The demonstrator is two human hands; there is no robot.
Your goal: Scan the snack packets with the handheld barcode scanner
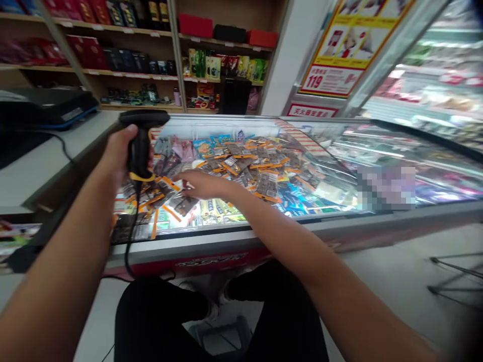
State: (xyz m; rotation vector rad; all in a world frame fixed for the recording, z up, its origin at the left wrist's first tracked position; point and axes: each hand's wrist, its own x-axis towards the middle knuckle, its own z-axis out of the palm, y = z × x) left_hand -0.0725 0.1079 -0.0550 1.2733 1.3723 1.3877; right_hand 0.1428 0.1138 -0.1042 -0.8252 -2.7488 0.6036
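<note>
My left hand (119, 148) is wrapped round the handle of a black barcode scanner (140, 146) with yellow trim. The scanner is upright at the left end of a chest freezer, its cable hanging down over the front edge. Over the packets at the near left, my right hand (202, 184) reaches in with bent fingers apart and nothing visible between them. Just below its fingertips lies a dark clear-fronted packet (185, 205); whether they touch cannot be made out. Many similar orange-edged packets (267, 183) are heaped across the freezer's glass top.
The chest freezer (222, 234) runs across in front of my legs. Left of it stands a white counter (94, 131) with a black device (49, 106). Stocked shelves (151, 75) line the back. A grey stool or crate (221, 334) sits on the floor between my legs.
</note>
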